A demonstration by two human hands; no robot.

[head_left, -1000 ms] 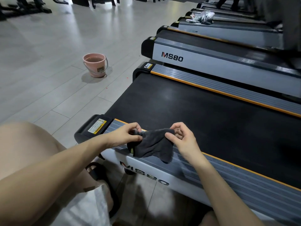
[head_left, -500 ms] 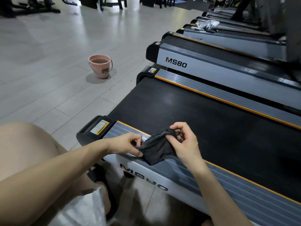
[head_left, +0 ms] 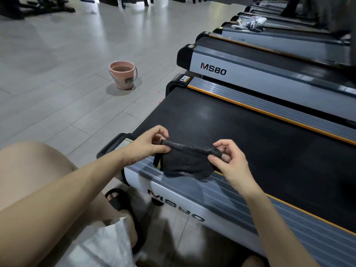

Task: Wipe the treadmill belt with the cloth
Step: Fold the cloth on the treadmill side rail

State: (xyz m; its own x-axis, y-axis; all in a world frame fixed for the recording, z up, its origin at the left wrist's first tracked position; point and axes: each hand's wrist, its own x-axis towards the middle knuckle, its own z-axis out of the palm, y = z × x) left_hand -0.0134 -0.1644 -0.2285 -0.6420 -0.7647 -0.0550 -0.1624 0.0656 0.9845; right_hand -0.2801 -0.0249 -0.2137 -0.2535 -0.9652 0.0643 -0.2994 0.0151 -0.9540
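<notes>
- Pinching opposite corners, the cloth [head_left: 185, 162] is stretched between left hand [head_left: 148, 146] and right hand [head_left: 229, 162], apparently for folding.
- It is held above the side rail [head_left: 221, 187], beside the treadmill belt [head_left: 250, 139], not yet wiped.

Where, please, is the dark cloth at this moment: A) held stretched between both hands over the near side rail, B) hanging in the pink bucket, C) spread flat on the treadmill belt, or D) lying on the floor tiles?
A: the left hand and right hand each pinch an upper corner of the cloth, which hangs over the near side rail.
</notes>
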